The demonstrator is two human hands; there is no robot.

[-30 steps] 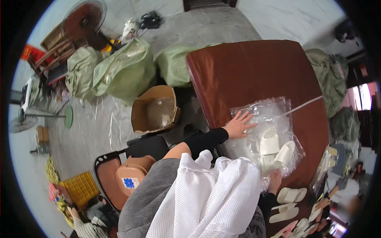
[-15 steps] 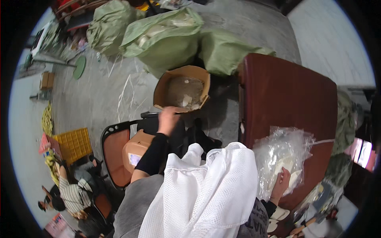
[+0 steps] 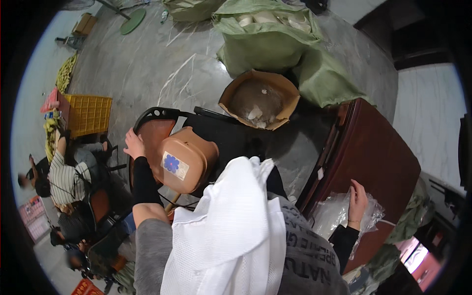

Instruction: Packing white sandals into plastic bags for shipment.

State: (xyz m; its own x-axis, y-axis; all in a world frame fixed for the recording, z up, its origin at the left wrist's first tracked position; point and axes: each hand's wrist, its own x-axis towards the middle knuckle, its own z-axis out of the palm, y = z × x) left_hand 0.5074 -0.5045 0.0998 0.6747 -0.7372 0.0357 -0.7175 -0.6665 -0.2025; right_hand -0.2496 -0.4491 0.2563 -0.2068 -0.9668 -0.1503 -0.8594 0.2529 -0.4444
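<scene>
My left hand [image 3: 134,143] is curled over the left rim of a black-framed chair [image 3: 153,112] with a reddish-brown surface. On the chair sits a brown plastic stool [image 3: 194,147] with a blue flower label. To the right, my right hand [image 3: 358,200] has its fingers stretched out, above crumpled clear plastic bags [image 3: 330,211] on a dark red table [image 3: 381,164]. I see nothing in that hand. White mesh cloth [image 3: 231,221] drapes over my front.
An open cardboard box [image 3: 231,93] with dusty scraps stands on the floor ahead. Behind it are green sacks [image 3: 265,49], one open with pale pieces inside. At left stands a yellow crate [image 3: 89,115], near a seated person in a striped top [image 3: 69,179].
My left hand has moved from near the box to the chair's left rim. My right hand has lifted off a cream piece on the plastic and opened. The view has turned.
</scene>
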